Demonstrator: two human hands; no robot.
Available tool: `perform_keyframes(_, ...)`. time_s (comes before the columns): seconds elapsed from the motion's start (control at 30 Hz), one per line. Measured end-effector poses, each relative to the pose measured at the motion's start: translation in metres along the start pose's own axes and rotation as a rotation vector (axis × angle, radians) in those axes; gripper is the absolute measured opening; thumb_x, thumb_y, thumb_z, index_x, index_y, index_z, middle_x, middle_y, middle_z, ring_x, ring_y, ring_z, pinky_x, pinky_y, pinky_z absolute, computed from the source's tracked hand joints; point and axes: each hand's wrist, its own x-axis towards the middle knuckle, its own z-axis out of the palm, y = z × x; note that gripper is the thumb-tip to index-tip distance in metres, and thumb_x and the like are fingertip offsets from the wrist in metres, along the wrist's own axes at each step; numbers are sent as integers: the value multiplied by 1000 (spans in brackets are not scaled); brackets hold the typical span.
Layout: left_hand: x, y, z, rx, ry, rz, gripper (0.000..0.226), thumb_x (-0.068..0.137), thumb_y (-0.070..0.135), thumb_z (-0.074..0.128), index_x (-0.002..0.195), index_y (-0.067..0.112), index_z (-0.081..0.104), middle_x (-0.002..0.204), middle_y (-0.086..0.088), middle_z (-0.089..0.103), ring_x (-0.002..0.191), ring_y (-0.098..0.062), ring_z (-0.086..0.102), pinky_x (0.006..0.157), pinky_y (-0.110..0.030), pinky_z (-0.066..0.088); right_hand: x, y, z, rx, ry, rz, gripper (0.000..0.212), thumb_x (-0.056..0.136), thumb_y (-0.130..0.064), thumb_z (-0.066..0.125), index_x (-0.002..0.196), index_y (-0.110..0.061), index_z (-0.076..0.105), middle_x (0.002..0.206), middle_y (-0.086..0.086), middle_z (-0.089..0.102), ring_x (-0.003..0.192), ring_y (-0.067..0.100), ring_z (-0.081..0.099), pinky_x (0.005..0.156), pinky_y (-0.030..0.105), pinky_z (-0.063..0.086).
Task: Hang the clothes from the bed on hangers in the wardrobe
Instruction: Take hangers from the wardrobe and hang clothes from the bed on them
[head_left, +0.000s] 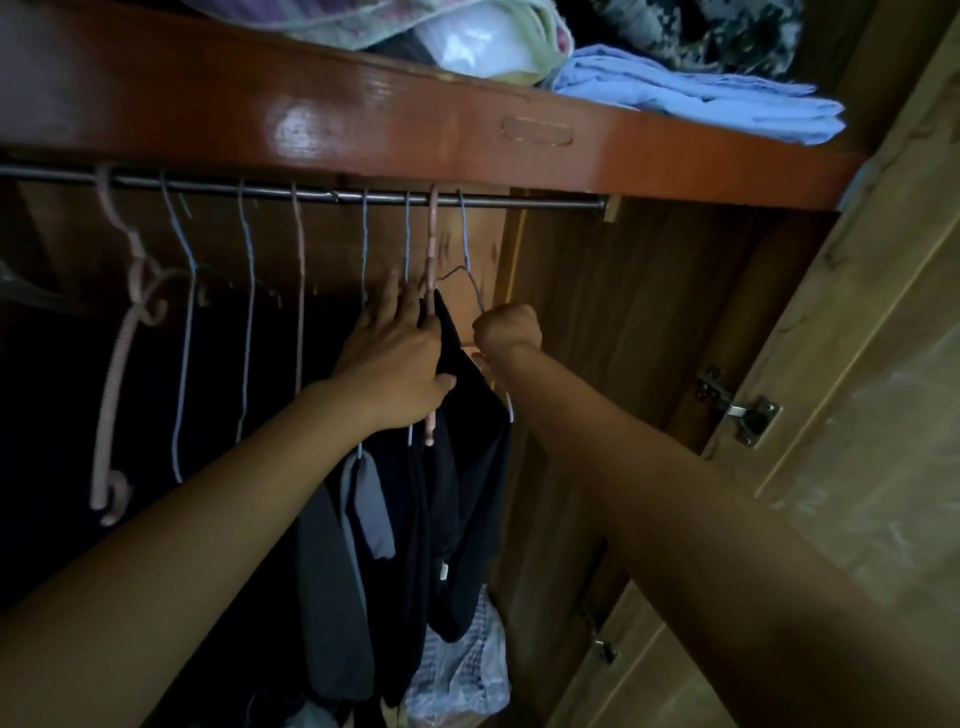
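Observation:
A metal rail (545, 200) runs across the wardrobe under a glossy wooden shelf. Several hangers hook over it. The rightmost blue wire hanger (464, 234) carries a black garment (467, 467). My right hand (508, 326) is closed in a fist around that hanger's right shoulder. My left hand (400, 353) lies against the black garment and the pink hanger (431, 249) beside it, fingers spread and thumb pressing the cloth. Dark and grey clothes (332, 571) hang further left, partly behind my left forearm.
Empty pink and blue hangers (179, 249) hang along the left of the rail. Folded blue cloth (701, 93) and bedding sit on the shelf above. The wardrobe door (857, 441) stands open at right with metal hinges. A plastic bag (462, 670) lies at the bottom.

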Motion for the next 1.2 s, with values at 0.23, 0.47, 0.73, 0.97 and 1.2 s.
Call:
perform_keyframes(0.23, -2, 2, -5, -73, 58, 51, 95, 93, 49, 54, 155, 11, -7, 163, -15, -2, 145, -34, -27, 121, -51, 0, 9, 1, -37, 279, 203, 47, 27, 88, -15, 58, 112, -5, 59, 104, 14, 67, 94, 32, 67, 74, 38, 59)
perform_keyframes(0.47, 1, 21, -1, -93, 83, 94, 68, 95, 48, 50, 145, 4, 35, 164, -12, 5, 148, -29, -22, 119, -46, 1, 17, 24, -91, 210, 143, -22, 25, 83, -32, 60, 101, -14, 56, 104, 12, 68, 90, 32, 68, 63, 40, 53)
perform_keyframes(0.73, 8, 44, 4, -408, 83, 99, 69, 99, 31, 53, 154, 8, 19, 161, -12, 18, 151, -25, 6, 122, -40, 13, -49, 63, -146, 166, 112, -89, 25, 96, -31, 66, 79, -13, 69, 45, -16, 55, 45, -2, 48, 38, 11, 32)
perform_keyframes(0.97, 9, 84, 22, -570, 17, 151, 62, 101, 30, 50, 154, 12, 24, 159, -8, 28, 147, -22, 24, 120, -38, 23, -83, 106, -192, 121, 176, -160, 28, 96, -25, 64, 75, -8, 70, 56, -14, 60, 55, -4, 53, 59, 12, 40)
perform_keyframes(1.2, 4, 131, 43, -607, -32, 252, 56, 103, 32, 45, 154, 18, 27, 160, -4, 27, 150, -20, 16, 121, -41, 18, -126, 130, -237, 40, 245, -238, 37, 97, -24, 63, 63, -9, 64, 53, -3, 41, 54, 13, 32, 49, 24, 24)
